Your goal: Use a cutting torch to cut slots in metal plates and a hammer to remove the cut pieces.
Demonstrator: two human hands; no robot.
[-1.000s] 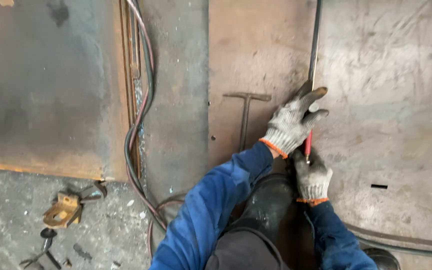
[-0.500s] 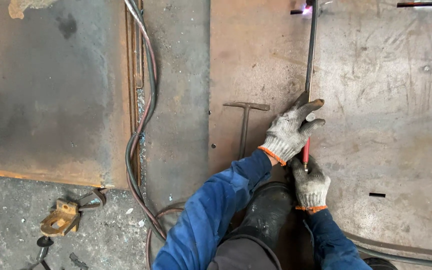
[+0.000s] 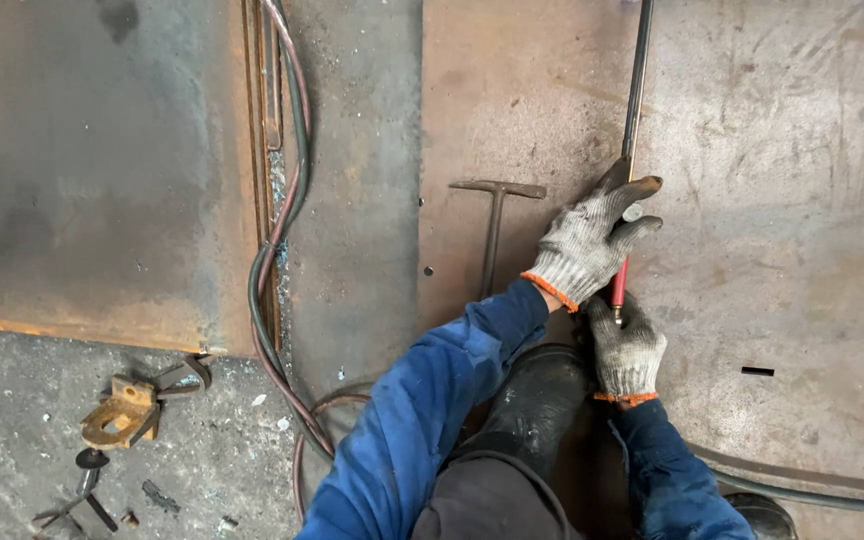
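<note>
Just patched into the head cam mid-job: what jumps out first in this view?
Right of centre, two gloved hands grip a long thin torch-like tool running up a rusty steel plate: the left hand around its shaft, the right hand at its red handle end. A T-shaped metal tool lies on the plate just left of them. Further left, paired hoses snake down between plates toward a rusty clamp on the concrete floor.

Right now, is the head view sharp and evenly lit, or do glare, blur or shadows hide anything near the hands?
In the head view, light is soft and even, with no glare on the rusty steel plate. The left hand and right hand are sharp, knit texture showing. The long torch they hold runs off the top edge. Only the dark boot loses detail in shade.
</note>
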